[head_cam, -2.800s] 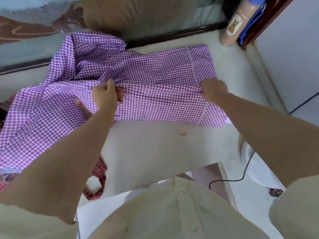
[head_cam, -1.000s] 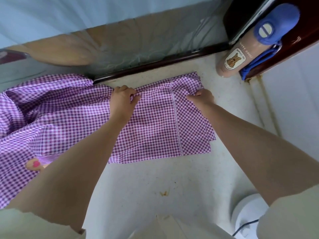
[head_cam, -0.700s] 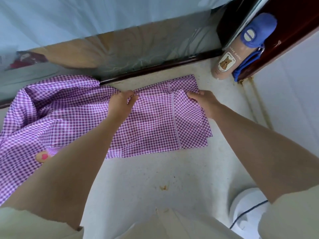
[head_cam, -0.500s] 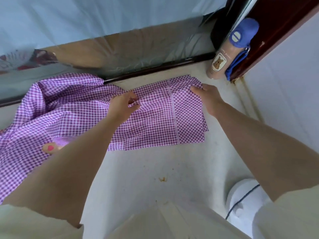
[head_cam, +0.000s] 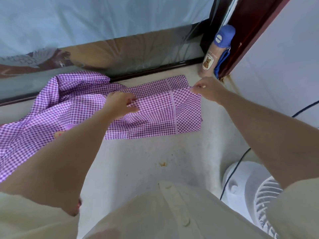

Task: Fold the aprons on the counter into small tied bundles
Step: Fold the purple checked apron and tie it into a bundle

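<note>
Though in left hand [head_cam: 120, 104] and right hand [head_cam: 208, 89], apron [head_cam: 155, 116] partly offscreen.

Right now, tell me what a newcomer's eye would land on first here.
The purple checked apron draws the eye first, spread across the left and middle of the pale counter, partly folded at its right end. The left hand pinches it near the middle and the right hand pinches its far right edge. Next comes the blue-capped bottle standing in the far right corner, then the white fan at lower right.
</note>
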Motion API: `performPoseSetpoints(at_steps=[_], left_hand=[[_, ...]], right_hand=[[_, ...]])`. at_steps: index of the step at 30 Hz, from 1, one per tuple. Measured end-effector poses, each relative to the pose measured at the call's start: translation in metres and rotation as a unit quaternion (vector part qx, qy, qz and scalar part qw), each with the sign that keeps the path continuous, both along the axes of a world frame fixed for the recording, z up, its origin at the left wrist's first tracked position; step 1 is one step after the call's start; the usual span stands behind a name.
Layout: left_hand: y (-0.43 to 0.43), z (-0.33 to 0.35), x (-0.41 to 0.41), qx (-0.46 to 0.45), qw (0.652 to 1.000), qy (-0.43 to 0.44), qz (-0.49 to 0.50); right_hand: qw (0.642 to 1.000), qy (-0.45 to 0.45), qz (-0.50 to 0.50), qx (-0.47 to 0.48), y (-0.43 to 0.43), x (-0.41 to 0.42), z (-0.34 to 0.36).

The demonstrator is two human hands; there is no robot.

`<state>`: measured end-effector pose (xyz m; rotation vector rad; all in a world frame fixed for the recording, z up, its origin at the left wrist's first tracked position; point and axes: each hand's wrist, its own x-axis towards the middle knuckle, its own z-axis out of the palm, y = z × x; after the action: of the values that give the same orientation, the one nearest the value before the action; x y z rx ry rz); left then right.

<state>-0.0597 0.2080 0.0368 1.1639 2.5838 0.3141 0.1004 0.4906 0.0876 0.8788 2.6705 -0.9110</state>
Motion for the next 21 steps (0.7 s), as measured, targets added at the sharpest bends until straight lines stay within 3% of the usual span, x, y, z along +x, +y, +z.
performPoseSetpoints(at_steps=[1, 3, 5, 6, 8, 9, 12, 14, 17, 21], left_hand=[[-0.002, 0.001, -0.001, -0.076, 0.996, 0.030, -0.022], [-0.009, 0.003, -0.003, -0.122, 0.992, 0.012, -0.029], [-0.014, 0.004, -0.009, -0.094, 0.989, -0.115, 0.001], [-0.016, 0.005, -0.013, -0.085, 0.980, -0.180, 0.020], [-0.018, 0.006, -0.020, -0.087, 0.967, -0.237, 0.040], [-0.019, 0.005, -0.024, -0.082, 0.969, -0.229, 0.046], [-0.019, -0.003, -0.035, -0.031, 0.991, -0.119, 0.058], [-0.014, -0.013, -0.043, 0.009, 0.995, -0.033, 0.088], [-0.001, -0.025, -0.052, 0.045, 0.987, 0.003, 0.153], [0.013, -0.056, -0.071, -0.019, 0.988, -0.016, 0.155]], right_hand=[[0.998, -0.004, -0.022, -0.051, -0.001, -0.001, 0.008], [0.972, -0.033, -0.084, -0.215, -0.003, -0.002, 0.022], [0.912, -0.101, -0.147, -0.370, -0.003, 0.000, 0.032], [0.894, -0.134, -0.158, -0.398, -0.003, 0.001, 0.035], [0.895, -0.137, -0.164, -0.392, 0.002, -0.002, 0.034], [0.907, -0.098, -0.172, -0.370, 0.007, -0.008, 0.029], [0.937, 0.061, -0.244, -0.241, 0.017, -0.028, 0.006], [0.938, 0.091, -0.259, -0.214, 0.024, -0.042, -0.016], [0.938, 0.032, -0.230, -0.256, 0.031, -0.053, -0.045], [0.951, -0.134, -0.169, -0.220, 0.036, -0.063, -0.086]])
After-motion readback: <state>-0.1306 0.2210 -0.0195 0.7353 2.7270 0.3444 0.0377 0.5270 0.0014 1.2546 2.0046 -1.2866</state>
